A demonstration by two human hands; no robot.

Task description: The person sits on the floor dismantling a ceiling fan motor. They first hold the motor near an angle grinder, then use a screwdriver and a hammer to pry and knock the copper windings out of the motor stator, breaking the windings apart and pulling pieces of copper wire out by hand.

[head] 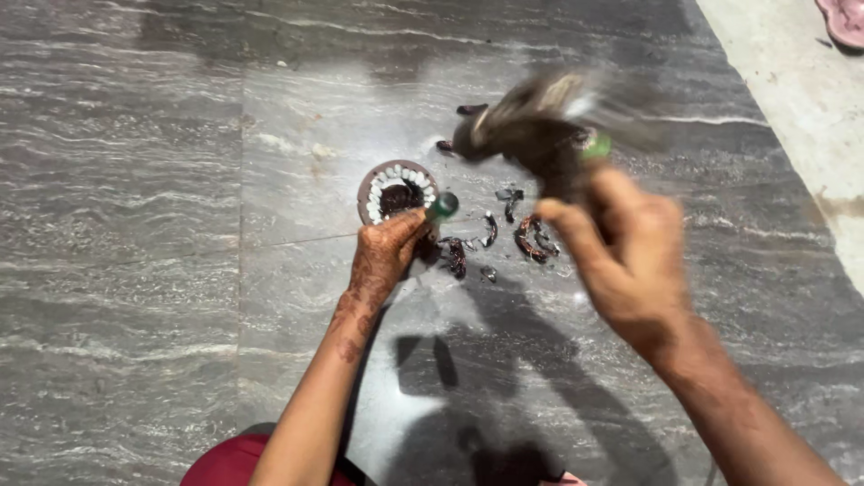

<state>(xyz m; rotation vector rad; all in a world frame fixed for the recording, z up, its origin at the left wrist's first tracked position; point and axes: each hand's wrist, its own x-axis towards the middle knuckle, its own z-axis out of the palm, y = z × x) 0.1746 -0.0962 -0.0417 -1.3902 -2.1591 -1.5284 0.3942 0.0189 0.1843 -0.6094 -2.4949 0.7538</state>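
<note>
Green-handled tool (441, 206) in closed left grip (387, 252); right blurred.

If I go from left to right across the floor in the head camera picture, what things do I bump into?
Round ringed part → left hand gripping a green-handled tool → dark broken scraps → right hand with a blurred tool → pink slipper.

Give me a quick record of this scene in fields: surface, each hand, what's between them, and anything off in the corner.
surface: grey veined stone floor
left hand: gripping a green-handled tool whose tip sits at a round metal ring part
right hand: raised, holding a blurred dark object with a green bit; kind unclear
between hands: dark curved broken pieces scattered on the floor
top right corner: pink sandal, partly in view
</note>
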